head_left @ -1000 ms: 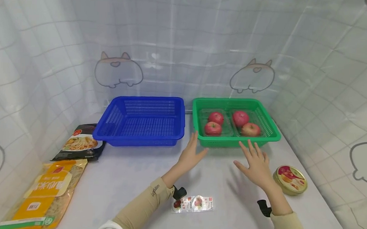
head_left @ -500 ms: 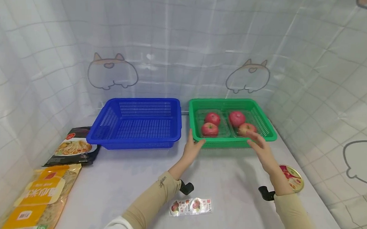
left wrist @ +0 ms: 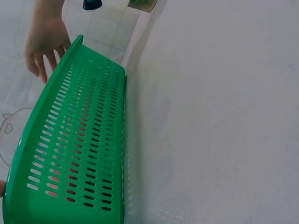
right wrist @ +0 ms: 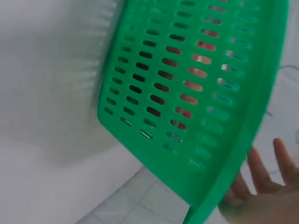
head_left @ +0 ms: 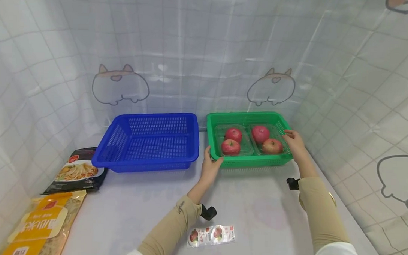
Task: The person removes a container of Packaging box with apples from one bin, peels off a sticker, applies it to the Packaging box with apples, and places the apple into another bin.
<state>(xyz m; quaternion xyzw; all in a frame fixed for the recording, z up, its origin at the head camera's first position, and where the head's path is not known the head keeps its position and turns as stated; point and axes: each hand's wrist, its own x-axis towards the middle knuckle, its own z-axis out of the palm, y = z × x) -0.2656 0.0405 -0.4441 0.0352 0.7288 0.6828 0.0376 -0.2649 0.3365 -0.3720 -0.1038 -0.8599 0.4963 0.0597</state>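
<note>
A green plastic basket [head_left: 253, 161] stands at the back right, holding two clear boxes with red apples [head_left: 230, 147] inside. My left hand [head_left: 209, 172] grips its front left corner, thumb along the front rim and fingers on the left side. Only a fingertip [left wrist: 1, 188] of it enters the left wrist view. At the basket's right side is my right hand [head_left: 296, 146], its fingers by the rim. The right wrist view shows these fingers [right wrist: 258, 170] spread and fairly straight beyond the rim; whether they touch it I cannot tell.
A blue basket [head_left: 145, 165] stands left of the green one. Two food packs, one black [head_left: 77, 172] and one yellow [head_left: 43, 227], lie at the far left. A strip of apple stickers [head_left: 211, 236] lies in front. My right sleeve mostly hides a round tin [head_left: 333, 198].
My right hand has moved forward and right, from before the basket to its right side. My left hand has closed in on the front left corner. The camera view has shifted slightly.
</note>
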